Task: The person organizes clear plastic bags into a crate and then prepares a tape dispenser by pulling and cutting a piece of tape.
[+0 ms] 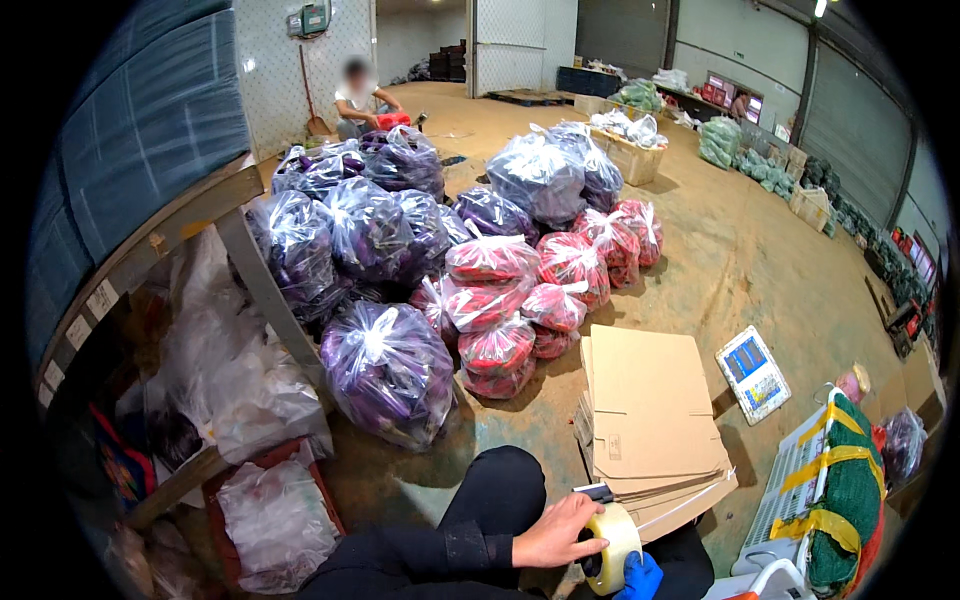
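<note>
Low in the view, close to my lap, is a wide roll of clear, yellowish packing tape (612, 548). A dark grey piece (595, 492) at its upper edge looks like part of a tape dispenser. My left hand (560, 532), bare and coming from a black sleeve, grips the roll from its left side, the thumb across its face. My right hand (640, 576), in a blue glove, pinches the roll's lower right edge; its palm is cut off by the frame. Just beyond the hands lies a stack of flattened cardboard boxes (650, 400).
Clear bags of purple produce (388, 375) and red produce (497, 350) are piled ahead. Right of the cardboard sits a scale's display panel (754, 373). A light crate (790, 490) with green netting stands far right. A wooden frame (265, 270) rises left. Another person (362, 100) crouches behind the bags.
</note>
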{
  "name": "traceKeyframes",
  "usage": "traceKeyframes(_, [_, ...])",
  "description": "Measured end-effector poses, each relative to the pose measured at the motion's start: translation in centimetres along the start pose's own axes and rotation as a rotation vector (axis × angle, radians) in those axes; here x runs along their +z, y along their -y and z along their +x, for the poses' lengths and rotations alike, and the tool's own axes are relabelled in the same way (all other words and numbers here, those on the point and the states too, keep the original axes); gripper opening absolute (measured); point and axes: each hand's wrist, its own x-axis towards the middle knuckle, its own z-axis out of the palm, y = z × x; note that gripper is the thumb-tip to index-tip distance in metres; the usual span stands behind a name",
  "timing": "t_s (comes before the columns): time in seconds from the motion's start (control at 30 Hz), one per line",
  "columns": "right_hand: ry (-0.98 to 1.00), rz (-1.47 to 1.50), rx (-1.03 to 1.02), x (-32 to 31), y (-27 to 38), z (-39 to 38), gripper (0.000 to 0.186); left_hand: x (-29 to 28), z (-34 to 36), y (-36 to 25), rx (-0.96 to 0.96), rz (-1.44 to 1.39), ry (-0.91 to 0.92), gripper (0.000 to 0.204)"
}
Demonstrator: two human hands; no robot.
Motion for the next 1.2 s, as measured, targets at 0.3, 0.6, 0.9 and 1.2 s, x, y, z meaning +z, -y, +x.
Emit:
traceKeyframes(0.3, [0.017, 0.137, 0.008, 2.6, -3.8, -2.5, 0.043, -0.2, -2.5, 0.9, -0.256, -0.264, 0.126, 0.062])
traceKeyframes(0.6, [0.049, -0.372, -0.426, 4.1, -3.6, -2.9, 0.04, -2.1, -4.1, 0.7, -0.141, -0.307, -0.004, 0.06])
traceKeyframes(0.9, [0.342, 0.176, 0.114, 5.7, -2.4, -2.1, 0.055, -0.4, -3.3, 3.0, -0.234, -0.241, 0.134, 0.052])
traceKeyframes(1.2, [0.283, 0.433, 0.132, 5.3, -10.5, 1.3, 0.043, 3.2, -0.5, 4.5, -0.479, -0.446, 0.115, 0.043])
